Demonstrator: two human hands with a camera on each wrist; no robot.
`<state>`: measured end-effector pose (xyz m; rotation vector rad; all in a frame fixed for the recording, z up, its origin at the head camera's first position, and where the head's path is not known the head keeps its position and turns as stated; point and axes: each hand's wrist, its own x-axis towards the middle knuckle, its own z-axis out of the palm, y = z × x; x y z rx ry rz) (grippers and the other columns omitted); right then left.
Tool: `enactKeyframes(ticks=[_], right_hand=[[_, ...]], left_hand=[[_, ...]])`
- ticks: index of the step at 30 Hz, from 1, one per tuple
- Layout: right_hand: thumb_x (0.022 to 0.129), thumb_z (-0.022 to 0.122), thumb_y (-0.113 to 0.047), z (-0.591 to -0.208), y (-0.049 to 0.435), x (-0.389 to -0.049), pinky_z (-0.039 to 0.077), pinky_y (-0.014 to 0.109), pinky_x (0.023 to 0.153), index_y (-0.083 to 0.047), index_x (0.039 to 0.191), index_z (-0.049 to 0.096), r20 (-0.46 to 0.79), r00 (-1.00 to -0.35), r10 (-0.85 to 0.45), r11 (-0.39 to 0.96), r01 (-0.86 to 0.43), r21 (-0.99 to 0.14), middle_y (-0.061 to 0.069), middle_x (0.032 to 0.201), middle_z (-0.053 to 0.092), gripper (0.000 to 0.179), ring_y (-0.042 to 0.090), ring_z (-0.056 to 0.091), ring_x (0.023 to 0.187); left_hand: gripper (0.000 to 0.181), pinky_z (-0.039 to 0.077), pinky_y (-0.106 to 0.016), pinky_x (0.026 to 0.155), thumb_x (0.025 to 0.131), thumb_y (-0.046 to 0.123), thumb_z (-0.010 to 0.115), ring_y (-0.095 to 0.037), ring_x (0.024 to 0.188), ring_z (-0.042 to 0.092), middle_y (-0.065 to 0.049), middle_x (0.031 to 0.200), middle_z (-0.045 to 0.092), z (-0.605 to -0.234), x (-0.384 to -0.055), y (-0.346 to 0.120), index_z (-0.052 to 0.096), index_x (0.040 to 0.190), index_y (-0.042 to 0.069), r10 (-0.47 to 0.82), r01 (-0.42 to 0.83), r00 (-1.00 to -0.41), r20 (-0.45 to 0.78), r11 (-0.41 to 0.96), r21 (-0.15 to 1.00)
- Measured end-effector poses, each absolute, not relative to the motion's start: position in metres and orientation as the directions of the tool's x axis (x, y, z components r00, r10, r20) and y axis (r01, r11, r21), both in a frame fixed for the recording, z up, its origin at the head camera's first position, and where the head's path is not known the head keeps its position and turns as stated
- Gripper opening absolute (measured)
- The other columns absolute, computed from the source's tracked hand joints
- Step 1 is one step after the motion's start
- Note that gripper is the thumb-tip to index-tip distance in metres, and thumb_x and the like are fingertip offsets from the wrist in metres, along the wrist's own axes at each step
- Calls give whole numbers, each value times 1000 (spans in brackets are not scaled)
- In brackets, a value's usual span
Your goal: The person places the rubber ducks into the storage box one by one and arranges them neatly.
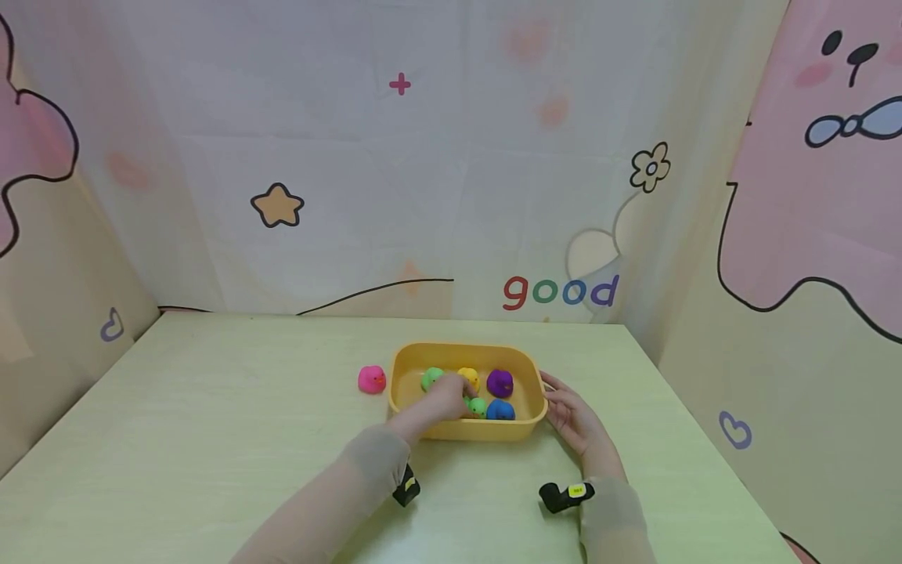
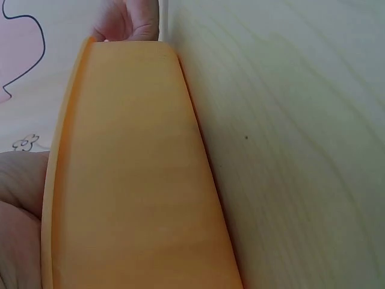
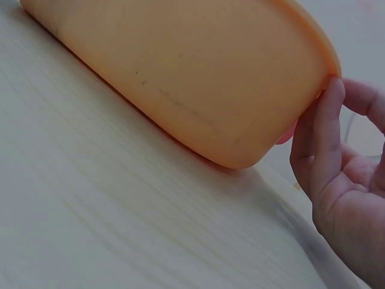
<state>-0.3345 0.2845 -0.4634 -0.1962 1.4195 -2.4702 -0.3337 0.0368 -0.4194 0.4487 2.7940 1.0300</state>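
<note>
A yellow plastic basin (image 1: 451, 430) holds small toy ducks: a green duck (image 1: 431, 380), a yellow duck (image 1: 468, 378), a purple duck (image 1: 500, 383), a blue duck (image 1: 501, 410) and another green duck (image 1: 478, 407). My left hand (image 1: 445, 398) reaches over the near rim with its fingers down beside the front green duck. Its fingertips are hidden, so whether it grips a duck cannot be told. Fingers of my right hand (image 1: 574, 419) touch the basin's right end; in the right wrist view, the right hand (image 3: 346, 174) has its fingertips at the rim.
A pink duck (image 1: 371, 380) sits on the pale wood-grain table (image 1: 211, 439), just left of the basin. Printed cloth (image 1: 338, 141) hangs behind the table and along both sides. Each wrist carries a small black camera (image 1: 566, 497).
</note>
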Motion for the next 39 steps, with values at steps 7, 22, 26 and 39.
enactKeyframes(ticks=[7,22,26,39], right_hand=[[101,32,5,-462,284,-334,55,15,74,-16,115,57,-36,-952,-305,-470,183,-864,1,106,66,36,6,66,85],[100,38,2,-454,281,-328,54,14,78,-16,120,52,-69,-952,-299,-437,201,-877,-2,109,65,31,4,65,87],[100,36,3,-456,282,-328,54,14,77,-17,119,54,-46,-947,-318,-446,192,-874,-1,108,66,33,5,66,87],[100,35,4,-456,283,-328,54,15,78,-16,118,55,-25,-945,-326,-457,181,-871,0,110,64,34,6,65,89]], left_hand=[[20,53,-27,79,79,-3,75,-18,88,58,-10,102,70,-418,-334,38,73,98,1,303,190,-950,-74,751,633],[31,50,-40,99,81,-4,71,-31,110,59,-16,118,66,-402,-329,19,69,112,1,392,230,-915,-89,692,685],[30,50,-39,98,85,4,72,-29,108,60,-16,117,65,-388,-329,4,67,114,0,390,203,-915,-102,665,719],[26,53,-37,88,90,8,68,-25,99,63,-12,104,70,-380,-341,-56,67,114,-2,229,213,-968,99,554,805]])
